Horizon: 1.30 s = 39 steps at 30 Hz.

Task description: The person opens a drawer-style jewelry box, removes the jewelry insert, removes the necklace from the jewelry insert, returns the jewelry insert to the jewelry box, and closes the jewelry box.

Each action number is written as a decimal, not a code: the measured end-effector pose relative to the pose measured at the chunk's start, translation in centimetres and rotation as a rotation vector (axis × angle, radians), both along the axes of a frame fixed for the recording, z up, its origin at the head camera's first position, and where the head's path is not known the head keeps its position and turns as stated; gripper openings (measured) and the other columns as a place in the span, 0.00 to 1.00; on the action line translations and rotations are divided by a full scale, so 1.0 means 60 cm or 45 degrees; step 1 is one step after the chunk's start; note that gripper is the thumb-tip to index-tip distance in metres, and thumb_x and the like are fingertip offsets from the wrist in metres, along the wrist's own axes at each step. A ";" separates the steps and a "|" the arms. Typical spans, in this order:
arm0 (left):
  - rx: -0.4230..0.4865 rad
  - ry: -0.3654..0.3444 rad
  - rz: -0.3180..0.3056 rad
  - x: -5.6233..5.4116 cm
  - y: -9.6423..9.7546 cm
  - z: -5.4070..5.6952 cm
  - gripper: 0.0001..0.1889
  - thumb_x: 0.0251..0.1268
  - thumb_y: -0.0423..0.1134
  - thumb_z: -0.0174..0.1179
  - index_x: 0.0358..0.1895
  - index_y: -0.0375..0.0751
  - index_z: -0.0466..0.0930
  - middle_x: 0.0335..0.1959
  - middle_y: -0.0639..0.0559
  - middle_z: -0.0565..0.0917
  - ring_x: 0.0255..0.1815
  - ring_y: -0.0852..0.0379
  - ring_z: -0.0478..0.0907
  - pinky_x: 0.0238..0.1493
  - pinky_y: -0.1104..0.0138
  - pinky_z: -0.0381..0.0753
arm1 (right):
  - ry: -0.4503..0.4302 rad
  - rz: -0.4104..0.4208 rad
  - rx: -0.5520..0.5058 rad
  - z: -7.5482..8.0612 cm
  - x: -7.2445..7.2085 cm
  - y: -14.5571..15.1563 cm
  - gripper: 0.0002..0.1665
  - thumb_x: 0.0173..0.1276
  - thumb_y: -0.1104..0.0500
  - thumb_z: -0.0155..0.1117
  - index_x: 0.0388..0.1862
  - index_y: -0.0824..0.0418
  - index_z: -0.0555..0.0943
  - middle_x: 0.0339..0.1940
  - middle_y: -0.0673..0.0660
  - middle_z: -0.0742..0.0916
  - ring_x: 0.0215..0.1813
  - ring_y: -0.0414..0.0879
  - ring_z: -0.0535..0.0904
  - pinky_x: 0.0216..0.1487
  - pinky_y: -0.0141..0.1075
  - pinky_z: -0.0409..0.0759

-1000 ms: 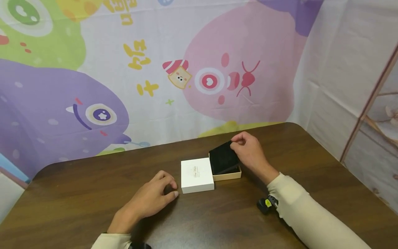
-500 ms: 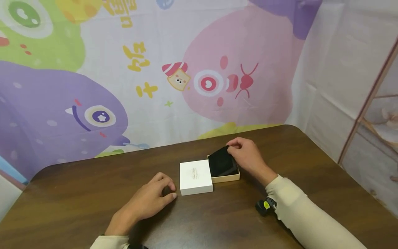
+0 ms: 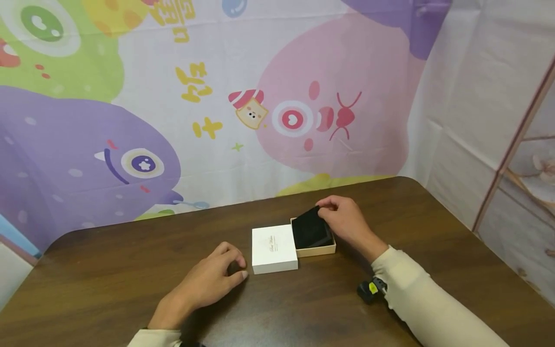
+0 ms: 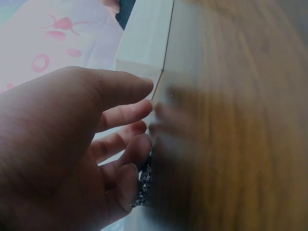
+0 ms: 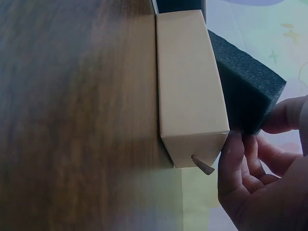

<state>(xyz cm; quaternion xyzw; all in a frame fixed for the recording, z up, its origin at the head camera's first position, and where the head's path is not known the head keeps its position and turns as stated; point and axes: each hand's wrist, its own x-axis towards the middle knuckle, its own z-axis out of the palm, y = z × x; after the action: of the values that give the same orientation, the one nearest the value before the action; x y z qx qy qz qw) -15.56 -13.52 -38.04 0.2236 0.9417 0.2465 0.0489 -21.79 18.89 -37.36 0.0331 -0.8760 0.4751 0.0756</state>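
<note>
My right hand [image 3: 347, 217] pinches the far right corner of a black foam insert [image 3: 310, 230], which sits tilted in the cream drawer [image 3: 318, 251] of a small gift box. In the right wrist view the foam [image 5: 250, 77] rises above the drawer's side, thumb on one face and fingers on the other. The drawer sticks out of a white sleeve [image 3: 274, 248] with printed lettering. My left hand [image 3: 208, 277] rests on the table left of the sleeve, fingers curved. A dark, shiny chain [image 4: 144, 185] shows by its lower fingers; whether they grip it is hidden.
The box stands on a brown wooden table [image 3: 277, 308]. A cartoon-printed cloth [image 3: 225, 183] hangs behind the table's back edge, and a pale panel [image 3: 459, 144] is on the right. A small brown ribbon tab [image 5: 202, 164] pokes from the drawer's end.
My right hand has come down slightly, and the foam insert has sunk lower into the drawer, still tilted. The left hand stays in about the same place.
</note>
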 end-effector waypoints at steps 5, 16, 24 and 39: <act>-0.004 -0.005 0.012 0.001 0.001 0.000 0.06 0.67 0.45 0.66 0.37 0.60 0.77 0.49 0.64 0.73 0.40 0.61 0.75 0.41 0.57 0.75 | -0.020 0.020 0.009 -0.002 -0.001 0.002 0.15 0.66 0.61 0.59 0.48 0.63 0.86 0.43 0.57 0.88 0.42 0.50 0.80 0.46 0.42 0.76; 0.001 0.001 0.027 0.001 0.002 -0.001 0.06 0.67 0.45 0.66 0.36 0.60 0.77 0.49 0.64 0.73 0.41 0.61 0.76 0.42 0.56 0.75 | -0.042 0.000 0.043 -0.003 -0.003 0.002 0.11 0.62 0.61 0.64 0.43 0.64 0.82 0.38 0.59 0.86 0.42 0.52 0.81 0.47 0.46 0.77; -0.001 0.002 0.021 0.002 0.003 -0.001 0.06 0.67 0.45 0.66 0.36 0.59 0.77 0.49 0.64 0.73 0.40 0.61 0.75 0.40 0.57 0.75 | -0.056 -0.021 0.132 -0.001 0.000 0.005 0.09 0.60 0.60 0.65 0.39 0.63 0.82 0.34 0.57 0.85 0.38 0.51 0.80 0.44 0.44 0.76; -0.015 -0.004 0.023 0.002 0.003 0.001 0.06 0.67 0.44 0.66 0.36 0.60 0.77 0.49 0.63 0.73 0.37 0.62 0.74 0.39 0.58 0.74 | -0.183 -0.009 0.302 -0.002 -0.002 0.008 0.16 0.62 0.56 0.68 0.45 0.62 0.81 0.36 0.56 0.83 0.39 0.50 0.78 0.44 0.44 0.76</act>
<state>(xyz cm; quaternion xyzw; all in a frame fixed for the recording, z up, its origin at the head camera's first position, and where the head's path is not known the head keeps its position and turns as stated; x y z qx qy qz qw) -15.45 -13.31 -37.99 0.2143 0.9451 0.2418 0.0493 -21.93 19.37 -37.50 0.0047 -0.9293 0.3692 0.0100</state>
